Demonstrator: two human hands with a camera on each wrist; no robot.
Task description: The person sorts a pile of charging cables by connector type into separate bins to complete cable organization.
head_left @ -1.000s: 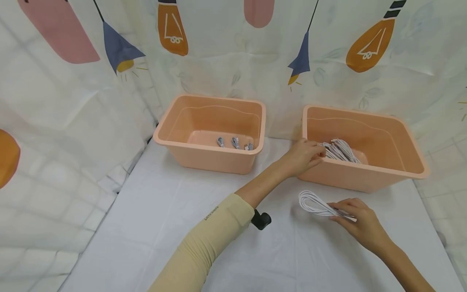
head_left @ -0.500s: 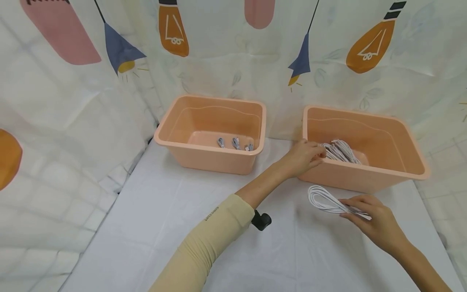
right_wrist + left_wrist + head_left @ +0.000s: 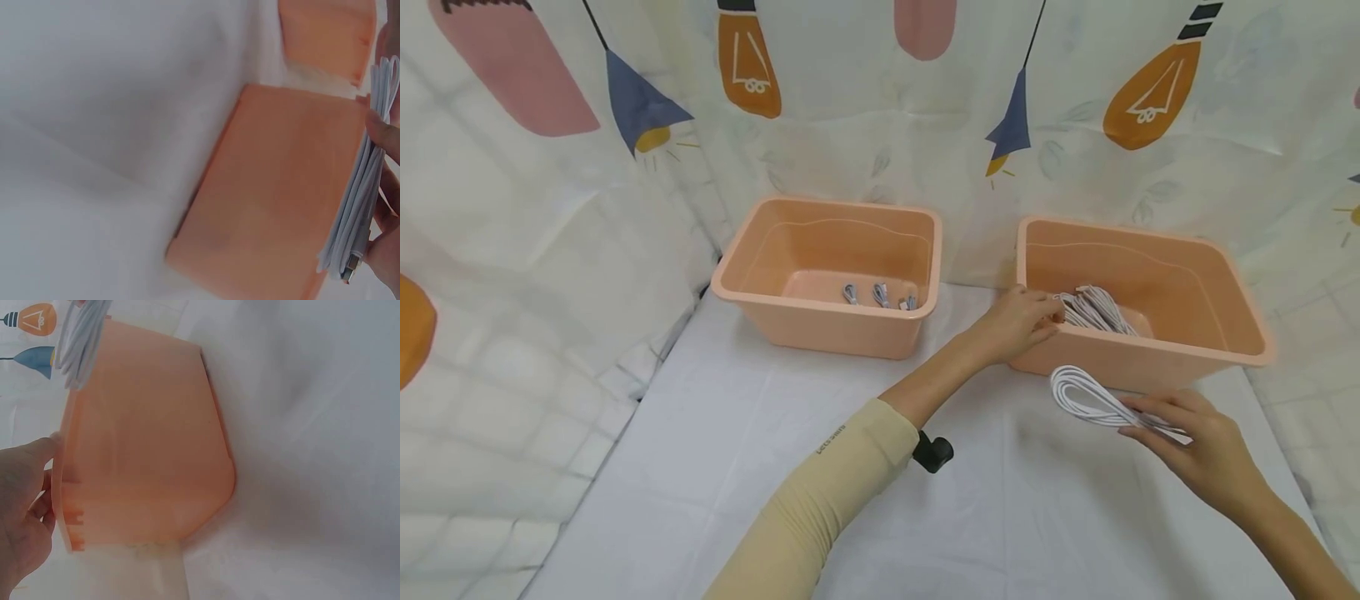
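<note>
My right hand (image 3: 1206, 446) pinches a coiled white USB cable (image 3: 1086, 398) between thumb and fingers, in front of the right-hand peach plastic bin (image 3: 1120, 367). In the right wrist view the cable (image 3: 356, 206) shows its metal plug at one end. My left hand (image 3: 1018, 321) grips that bin's rim at its near left corner; in the left wrist view the hand (image 3: 25, 506) has its thumb and fingertips right at the rim. Inside the bin lies a pile of white cables (image 3: 1097, 310), partly hidden by the front wall and left hand.
A second peach bin (image 3: 820, 325) stands to the left, with several small bundled grey cables (image 3: 880, 293) on its floor. Both bins sit on a white-covered table (image 3: 955, 533) against a patterned curtain (image 3: 865, 142). A black wrist-worn device (image 3: 934, 452) juts from under the left forearm.
My right hand has moved right and the cable has risen slightly closer to the right bin's front wall. The left hand keeps its place on the rim.
</note>
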